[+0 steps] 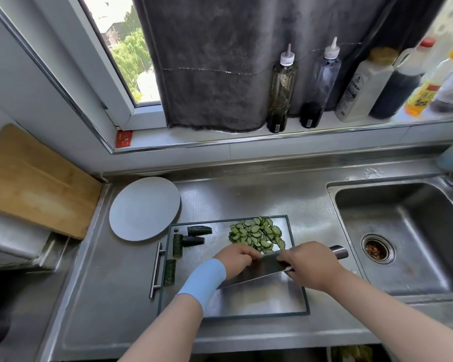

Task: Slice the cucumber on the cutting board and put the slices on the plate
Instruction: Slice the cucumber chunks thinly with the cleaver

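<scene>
Daylit window [120, 48], grey curtain [215, 61], steel counter [246, 194] and sink [416, 246].

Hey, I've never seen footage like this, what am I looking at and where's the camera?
It's one picture from a camera worn on a person's head, looking down at their own bare hands; no machine. The right hand grips a broad knife over a steel cutting board. The left hand is curled beside the blade; anything it holds is hidden. Thin cucumber slices lie piled on the board's far side, uncut cucumber pieces at its left. The grey plate beyond holds no slices yet. A sink is on the right.
</scene>
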Available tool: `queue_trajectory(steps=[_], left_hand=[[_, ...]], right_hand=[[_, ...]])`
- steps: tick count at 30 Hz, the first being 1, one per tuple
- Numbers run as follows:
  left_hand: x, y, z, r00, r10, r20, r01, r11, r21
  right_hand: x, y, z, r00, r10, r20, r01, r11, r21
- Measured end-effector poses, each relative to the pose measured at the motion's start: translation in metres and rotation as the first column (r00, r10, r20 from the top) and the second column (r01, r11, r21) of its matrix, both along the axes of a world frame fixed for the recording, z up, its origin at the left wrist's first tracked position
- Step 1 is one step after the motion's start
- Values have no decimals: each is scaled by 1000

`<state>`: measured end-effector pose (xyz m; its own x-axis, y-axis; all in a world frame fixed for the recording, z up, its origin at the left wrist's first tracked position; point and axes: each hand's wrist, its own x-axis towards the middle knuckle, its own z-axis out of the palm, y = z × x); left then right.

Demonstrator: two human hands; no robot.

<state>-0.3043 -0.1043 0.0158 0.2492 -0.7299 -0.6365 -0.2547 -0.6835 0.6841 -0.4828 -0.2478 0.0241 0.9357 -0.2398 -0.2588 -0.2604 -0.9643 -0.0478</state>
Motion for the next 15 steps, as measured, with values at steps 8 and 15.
queue_trajectory(steps=[8,15], left_hand=[[21,14,5,936,292,195,-274,955,-114],[25,24,3,978,116,173,-127,990,57]], right_hand=[[4,9,10,999,-35,24,35,999,-16],[5,16,13,999,-50,1,51,999,-20]])
